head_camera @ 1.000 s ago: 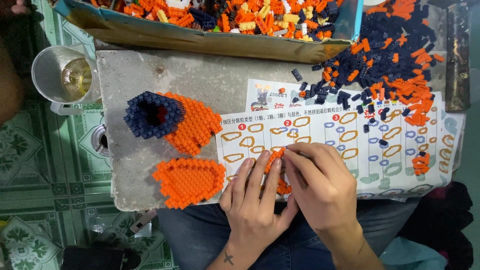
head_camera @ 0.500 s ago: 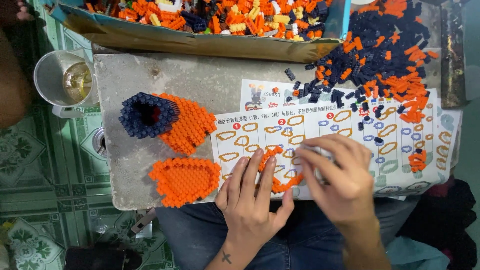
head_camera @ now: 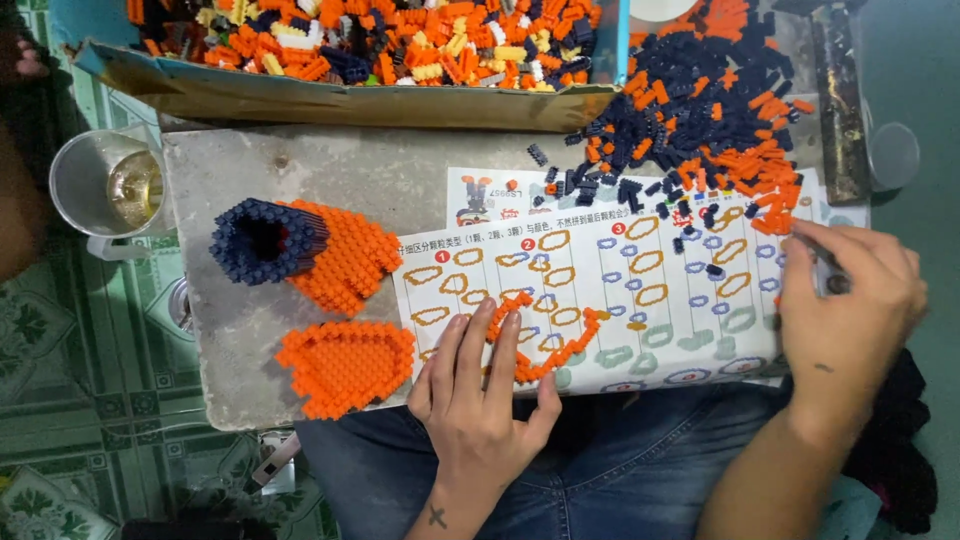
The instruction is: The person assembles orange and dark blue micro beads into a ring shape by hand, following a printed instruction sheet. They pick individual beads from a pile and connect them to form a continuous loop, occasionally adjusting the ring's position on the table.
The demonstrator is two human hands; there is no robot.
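Left hand [head_camera: 478, 385] flat, open, pinning orange brick strip [head_camera: 545, 350]; right hand [head_camera: 850, 290] apart, pinching small tool [head_camera: 828, 270].

Home floor, patterned green tiles [head_camera: 60, 340], drinking glass [head_camera: 110, 185], cardboard box [head_camera: 350, 95] of toy bricks

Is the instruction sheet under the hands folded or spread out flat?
Spread flat: the instruction sheet lies open on the grey board, left hand pressing it.

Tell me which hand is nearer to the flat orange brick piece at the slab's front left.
Left. The left hand lies just right of the flat orange brick piece; the right hand is far off at the instruction sheet's right edge.
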